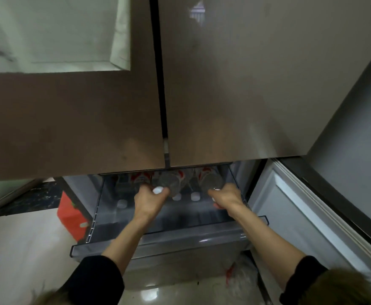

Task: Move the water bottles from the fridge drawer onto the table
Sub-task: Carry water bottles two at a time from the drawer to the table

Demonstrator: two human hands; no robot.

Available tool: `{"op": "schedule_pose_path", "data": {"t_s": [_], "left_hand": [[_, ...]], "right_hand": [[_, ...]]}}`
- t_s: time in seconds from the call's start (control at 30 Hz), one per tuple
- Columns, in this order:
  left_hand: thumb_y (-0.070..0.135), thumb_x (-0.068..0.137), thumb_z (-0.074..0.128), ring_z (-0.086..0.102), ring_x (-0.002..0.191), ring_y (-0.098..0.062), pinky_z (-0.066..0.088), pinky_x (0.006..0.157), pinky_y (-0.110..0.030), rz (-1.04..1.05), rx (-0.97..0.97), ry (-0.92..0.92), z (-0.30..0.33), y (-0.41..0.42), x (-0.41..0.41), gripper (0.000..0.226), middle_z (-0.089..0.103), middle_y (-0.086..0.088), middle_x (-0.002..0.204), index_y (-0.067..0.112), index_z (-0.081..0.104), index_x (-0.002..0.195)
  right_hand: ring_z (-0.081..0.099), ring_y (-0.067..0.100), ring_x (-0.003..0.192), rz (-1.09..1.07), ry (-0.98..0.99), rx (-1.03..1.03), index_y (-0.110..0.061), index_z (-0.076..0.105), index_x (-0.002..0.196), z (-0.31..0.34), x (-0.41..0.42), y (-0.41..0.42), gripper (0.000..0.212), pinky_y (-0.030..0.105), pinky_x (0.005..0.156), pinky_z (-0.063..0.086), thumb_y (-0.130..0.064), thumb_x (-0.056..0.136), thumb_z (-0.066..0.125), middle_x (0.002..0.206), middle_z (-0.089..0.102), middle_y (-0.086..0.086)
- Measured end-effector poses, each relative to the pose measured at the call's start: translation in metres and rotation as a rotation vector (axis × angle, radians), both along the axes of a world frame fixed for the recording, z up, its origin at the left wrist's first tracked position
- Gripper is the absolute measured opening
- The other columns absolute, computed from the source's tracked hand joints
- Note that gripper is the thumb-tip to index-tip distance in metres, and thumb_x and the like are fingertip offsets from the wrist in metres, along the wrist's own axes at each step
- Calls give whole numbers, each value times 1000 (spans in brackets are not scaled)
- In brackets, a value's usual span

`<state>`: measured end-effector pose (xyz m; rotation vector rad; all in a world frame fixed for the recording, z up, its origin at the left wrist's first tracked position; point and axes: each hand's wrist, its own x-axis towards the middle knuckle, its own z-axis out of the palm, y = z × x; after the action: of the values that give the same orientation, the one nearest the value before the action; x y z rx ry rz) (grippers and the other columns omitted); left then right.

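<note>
- While both hands reach into the clear plastic fridge drawer [169, 243] at lower centre, I read my left hand [150, 200] as curled round the neck of a clear, red-labelled water bottle [167, 183] with a white cap.
- My right hand [227, 198] likewise grips a second clear bottle [212, 182] just right of centre.
- More white-capped bottles [194, 196] lie in the drawer between and beside my hands.
- The brown fridge doors [246, 84] overhang the drawer; lifting steeply could knock a bottle against their lower edge.
- Neck grips look thin: a wet bottle could slip and fall back.
- The table is out of view.
</note>
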<state>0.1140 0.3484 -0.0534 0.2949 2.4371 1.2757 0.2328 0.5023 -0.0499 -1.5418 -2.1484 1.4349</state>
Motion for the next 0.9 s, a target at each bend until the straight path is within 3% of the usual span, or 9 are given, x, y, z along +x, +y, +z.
{"op": "schedule_pose_path", "data": {"t_s": [0.1,0.2,0.3,0.4,0.5,0.7,0.9], "left_hand": [[34,81,62,58,89,-30,46,73,-32,38,45,81,20,-12,-1,41,62,-15,102,3,54,107],[34,82,62,58,92,-32,45,74,-32,-5,40,149,31,-25,0,42,61,-17,106,3,53,109],[33,82,62,57,80,-25,44,64,-31,-76,30,177,31,-39,8,37,61,-12,97,5,50,104],[34,82,64,58,74,-24,46,60,-32,-151,8,279,27,-46,12,34,62,-9,87,8,47,94],[34,81,66,59,75,-23,48,60,-33,-215,6,346,27,-49,8,33,62,-7,84,11,45,88],[33,80,68,62,86,-24,55,74,-43,-281,-18,379,25,-47,-6,33,64,-9,96,10,50,97],[40,82,63,61,87,-21,53,76,-38,-343,-75,438,19,-42,-18,39,63,-6,99,13,54,108]], "right_hand": [[67,33,83,-59,33,112,-4,53,75,16,12,-15,23,42,79,56,-24,82,62,88,64,15],[67,36,81,-156,79,180,3,52,97,27,22,-26,35,44,74,56,-28,81,62,99,60,18],[67,33,74,-158,60,225,5,48,112,35,33,-34,46,33,53,53,-28,83,60,99,58,17],[67,34,75,-139,40,267,4,48,114,37,39,-35,49,41,63,58,-31,82,61,100,59,17],[65,33,81,-61,-10,345,1,49,108,40,37,-38,45,39,67,56,-35,82,60,100,62,17],[62,32,84,121,-64,460,-3,52,100,42,16,-49,45,38,65,54,-43,81,60,95,62,14],[62,33,92,253,-150,625,-5,55,102,37,-1,-51,50,34,67,45,-51,82,58,100,66,14]]}}
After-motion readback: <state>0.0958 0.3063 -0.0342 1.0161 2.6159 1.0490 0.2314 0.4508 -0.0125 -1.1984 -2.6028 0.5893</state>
